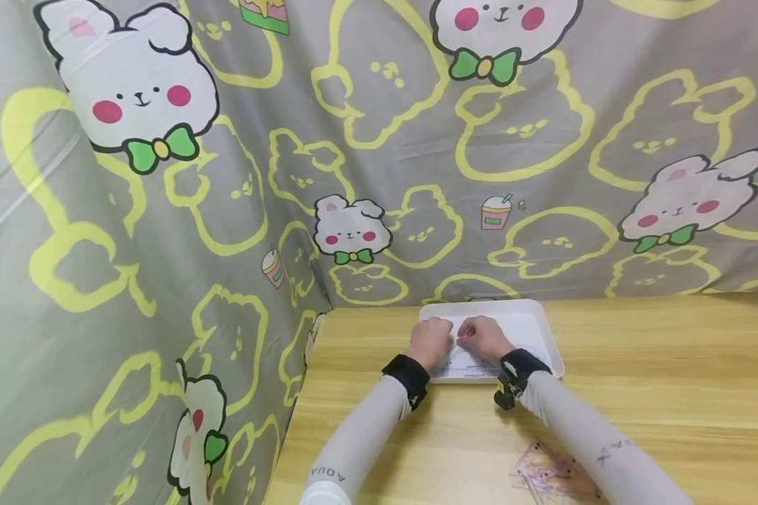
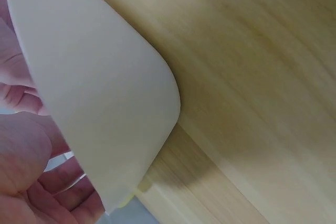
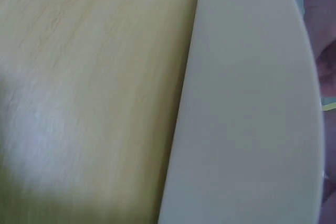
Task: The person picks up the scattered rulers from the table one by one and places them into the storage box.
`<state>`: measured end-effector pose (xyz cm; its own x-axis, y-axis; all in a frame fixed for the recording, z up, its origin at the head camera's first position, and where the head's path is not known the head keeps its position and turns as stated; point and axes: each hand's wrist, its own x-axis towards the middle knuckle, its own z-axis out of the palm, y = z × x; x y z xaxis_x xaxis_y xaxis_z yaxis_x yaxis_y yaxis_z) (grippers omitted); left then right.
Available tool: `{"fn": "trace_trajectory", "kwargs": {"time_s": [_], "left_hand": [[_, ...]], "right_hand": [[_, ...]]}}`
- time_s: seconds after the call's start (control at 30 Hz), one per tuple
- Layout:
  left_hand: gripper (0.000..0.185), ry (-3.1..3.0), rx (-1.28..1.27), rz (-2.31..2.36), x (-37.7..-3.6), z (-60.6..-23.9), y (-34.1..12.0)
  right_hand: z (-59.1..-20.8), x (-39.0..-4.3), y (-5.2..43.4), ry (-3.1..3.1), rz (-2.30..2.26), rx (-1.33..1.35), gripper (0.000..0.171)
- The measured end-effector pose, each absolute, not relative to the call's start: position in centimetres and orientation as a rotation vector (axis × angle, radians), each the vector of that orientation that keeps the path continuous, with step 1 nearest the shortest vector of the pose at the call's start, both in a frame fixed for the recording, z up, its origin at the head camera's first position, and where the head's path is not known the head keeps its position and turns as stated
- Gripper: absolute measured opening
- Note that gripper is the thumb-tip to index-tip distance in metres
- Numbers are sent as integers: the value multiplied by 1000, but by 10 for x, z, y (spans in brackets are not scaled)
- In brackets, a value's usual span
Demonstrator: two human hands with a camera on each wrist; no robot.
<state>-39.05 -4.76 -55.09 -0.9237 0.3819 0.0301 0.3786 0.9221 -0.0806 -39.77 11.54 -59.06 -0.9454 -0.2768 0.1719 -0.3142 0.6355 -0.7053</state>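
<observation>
White tray sits on a wooden table, under both hands. Left hand and right hand meet knuckle to knuckle over the tray's middle, fingers curled down onto a pale sheet lying in it (whether they pinch it, I cannot tell). Thin pinkish strips lie near the right forearm. Bunny-print cloth hangs beyond the hands.

Both forearms wear pale grey sleeves printed with dark lettering, ending at black wrist straps just behind the left hand and right hand.
</observation>
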Motion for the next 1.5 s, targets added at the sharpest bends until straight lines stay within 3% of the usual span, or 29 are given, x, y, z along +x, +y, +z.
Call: {"fn": "trace_trajectory", "kwargs": {"time_s": [0.3, 0.6, 0.77, 1.1, 1.33, 1.5], "left_hand": [[23, -2829, -776, -152, -361, -527, -51], [36, -2840, -1071, -469, -298, -514, -37], [44, -2945, -1266, -500, -272, -510, -23], [61, -3041, -1404, -311, -237, -536, 18], [52, -3065, -1279, -179, -201, -556, 44], [44, -3013, -1203, -175, -188, -563, 49]], "right_hand": [[-546, -369, 148, -2696, 1193, 639, 18], [-517, -298, 203, -2665, 1301, 854, 21], [-525, -248, 220, -2638, 1164, 1008, 23], [-567, -197, 241, -2725, 821, 1045, 59], [-581, -177, 248, -2633, 706, 1020, 56], [-583, -168, 252, -2708, 860, 1005, 51]]}}
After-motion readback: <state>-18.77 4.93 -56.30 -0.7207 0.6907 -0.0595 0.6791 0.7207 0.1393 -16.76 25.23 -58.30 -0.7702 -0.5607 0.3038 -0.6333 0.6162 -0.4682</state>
